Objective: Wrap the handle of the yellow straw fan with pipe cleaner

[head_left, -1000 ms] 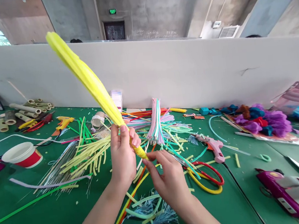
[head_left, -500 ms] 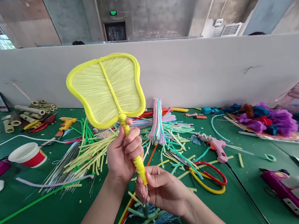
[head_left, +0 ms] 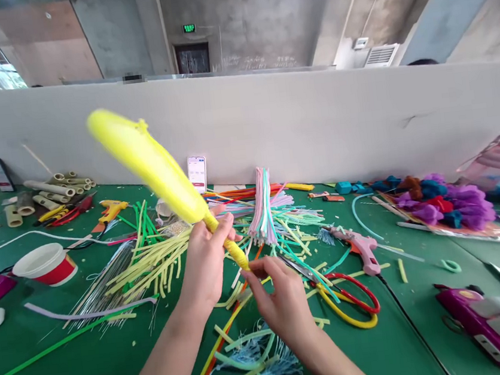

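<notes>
A yellow hand fan [head_left: 150, 165], its head blurred and turned nearly edge-on, leans up to the left above the table. My left hand [head_left: 206, 255] is wrapped round the upper part of its yellow-wound handle. Lower down, the thumb and fingers of my right hand [head_left: 280, 295] pinch the handle's bottom end. Beneath the hands lie blue tassels [head_left: 270, 366] and pale green pipe cleaner pieces. Just right of my right hand rest scissors [head_left: 353, 299] with red and yellow handles.
Pipe cleaners in a pink and mint bundle [head_left: 262, 207] stand mid-table. A pink glue gun [head_left: 363, 250] and purple flowers [head_left: 471, 204] lie right. A paper cup [head_left: 44, 265], metal wires [head_left: 102, 282] and bamboo tubes [head_left: 54, 189] sit left. A phone [head_left: 197, 172] leans on the white partition [head_left: 314, 120].
The fan has turned from face-on to nearly edge-on and tilted further left. My right hand has shifted up and right with the handle's end. The phone behind the fan has come into sight.
</notes>
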`<state>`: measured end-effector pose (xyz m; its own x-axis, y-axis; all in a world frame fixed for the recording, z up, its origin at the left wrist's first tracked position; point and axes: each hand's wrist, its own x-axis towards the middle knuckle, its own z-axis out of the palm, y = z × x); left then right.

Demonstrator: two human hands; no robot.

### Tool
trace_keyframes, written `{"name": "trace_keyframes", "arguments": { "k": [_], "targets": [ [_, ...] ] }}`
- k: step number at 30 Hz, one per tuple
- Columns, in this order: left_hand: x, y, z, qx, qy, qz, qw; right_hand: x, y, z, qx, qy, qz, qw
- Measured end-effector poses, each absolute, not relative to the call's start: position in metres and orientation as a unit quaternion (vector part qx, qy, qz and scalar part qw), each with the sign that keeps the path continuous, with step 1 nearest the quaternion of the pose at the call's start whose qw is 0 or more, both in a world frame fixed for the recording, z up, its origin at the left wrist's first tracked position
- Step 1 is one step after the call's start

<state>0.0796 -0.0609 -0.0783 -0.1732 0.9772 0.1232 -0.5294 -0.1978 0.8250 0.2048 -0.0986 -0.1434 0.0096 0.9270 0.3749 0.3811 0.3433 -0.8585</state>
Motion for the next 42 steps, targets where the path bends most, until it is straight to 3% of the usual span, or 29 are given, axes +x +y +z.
{"name": "trace_keyframes", "arguments": {
  "k": [7,21,29,42],
  "targets": [
    [0.075,-0.062,-0.075,0.309,0.292,0.656,0.624,0.200,-0.097,-0.147,-0.469,-0.550,0.537,0.435],
    [0.057,-0.060,-0.078,0.335,0.167,0.548,0.748,0.203,-0.097,-0.143,-0.351,-0.423,0.720,0.424],
    [0.048,-0.051,-0.080,0.304,0.214,0.555,0.744,0.200,-0.097,-0.155,-0.350,-0.424,0.720,0.424],
    [0.044,-0.042,-0.084,0.271,0.232,0.586,0.727,0.201,-0.101,-0.152,-0.393,-0.630,0.527,0.412]
  ]
}}
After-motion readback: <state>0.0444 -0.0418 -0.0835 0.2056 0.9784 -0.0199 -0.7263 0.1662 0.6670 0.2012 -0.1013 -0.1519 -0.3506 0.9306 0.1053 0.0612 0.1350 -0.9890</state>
